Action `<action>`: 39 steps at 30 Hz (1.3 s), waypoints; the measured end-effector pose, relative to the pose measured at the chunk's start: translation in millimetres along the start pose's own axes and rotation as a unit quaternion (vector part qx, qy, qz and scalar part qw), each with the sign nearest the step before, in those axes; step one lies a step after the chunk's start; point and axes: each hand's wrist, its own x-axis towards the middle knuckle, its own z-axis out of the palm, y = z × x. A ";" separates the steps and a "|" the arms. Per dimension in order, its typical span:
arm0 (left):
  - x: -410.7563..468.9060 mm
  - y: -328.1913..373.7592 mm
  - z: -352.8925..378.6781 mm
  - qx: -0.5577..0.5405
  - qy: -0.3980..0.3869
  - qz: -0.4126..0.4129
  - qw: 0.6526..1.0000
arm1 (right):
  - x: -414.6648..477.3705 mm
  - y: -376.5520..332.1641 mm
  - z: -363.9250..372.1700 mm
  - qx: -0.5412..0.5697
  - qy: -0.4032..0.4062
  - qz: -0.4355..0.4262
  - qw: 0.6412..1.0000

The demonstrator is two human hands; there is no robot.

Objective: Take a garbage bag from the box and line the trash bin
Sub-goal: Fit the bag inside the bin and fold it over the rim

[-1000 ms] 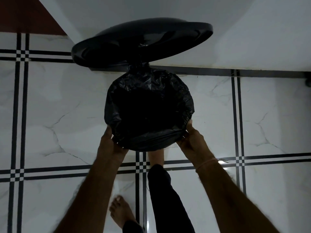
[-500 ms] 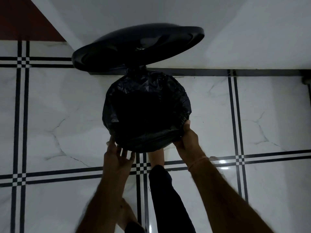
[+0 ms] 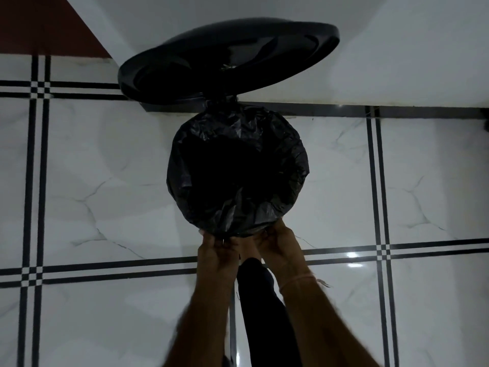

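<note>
A round trash bin stands on the floor, seen from above, its mouth covered by a black garbage bag (image 3: 238, 170) pulled over the rim. The bin's black lid (image 3: 227, 56) stands raised behind it. My left hand (image 3: 215, 251) and my right hand (image 3: 276, 243) are close together at the near edge of the bin, both gripping the bag's gathered plastic there. My foot sits between the hands, under the bin's near edge, with a dark trouser leg (image 3: 260, 308) below. The garbage bag box is out of view.
White marble floor tiles (image 3: 105, 181) with black stripe borders surround the bin. A white wall (image 3: 383, 49) runs right behind the lid, with a dark skirting line at its foot. A red-brown surface (image 3: 39, 25) shows at the top left.
Both hands have come in from the left and right sides of the rim to meet at its near edge. The left hand, briefly off the bag, now grips it again.
</note>
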 end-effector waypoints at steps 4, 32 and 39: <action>3.5 1.2 3.6 0.025 0.011 0.009 1.000 | -0.7 -1.7 2.1 0.028 0.007 -0.002 1.000; -32.2 51.4 22.5 0.245 0.131 0.082 0.957 | -33.5 -30.9 9.5 -0.284 0.134 -0.139 0.939; -93.8 124.0 128.5 0.291 0.032 0.332 0.897 | -108.6 -108.6 146.4 -0.377 -0.060 -0.500 0.777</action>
